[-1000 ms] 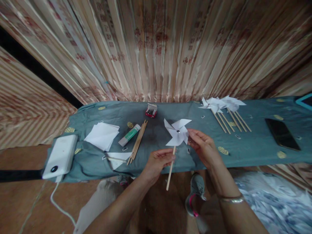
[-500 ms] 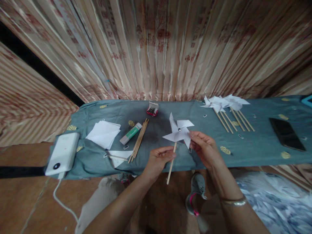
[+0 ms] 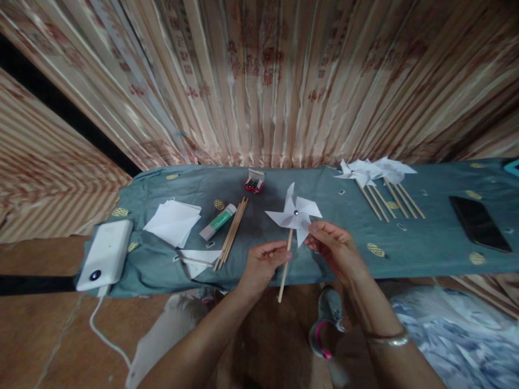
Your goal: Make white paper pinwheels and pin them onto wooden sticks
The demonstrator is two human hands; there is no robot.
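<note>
A white paper pinwheel [image 3: 299, 217] with a silver pin at its centre stands out in front of me, above the cloth. My left hand [image 3: 265, 265] pinches its wooden stick [image 3: 285, 274] between thumb and fingers, below the blades. At the lower right blade are the closed thumb and fingertips of my right hand [image 3: 334, 246], which appear to hold the blade's edge. Left of my hands lie a bundle of wooden sticks [image 3: 232, 232] and a green-and-white glue stick tube [image 3: 218, 221]. A small open red box of pins [image 3: 254, 183] sits further back.
On the cloth-covered table [image 3: 259, 216], several finished pinwheels [image 3: 375, 172] lie back right, near a black phone [image 3: 479, 222]. Stacked white paper [image 3: 173, 222], a folded paper piece [image 3: 198, 262] and a white power bank [image 3: 105, 254] with cable are left. A curtain [image 3: 259, 97] hangs behind.
The pinwheel's blades have turned a little, and the pinwheel has shifted slightly left. My right hand has moved slightly left with the blade; my left hand keeps its grip on the stick.
</note>
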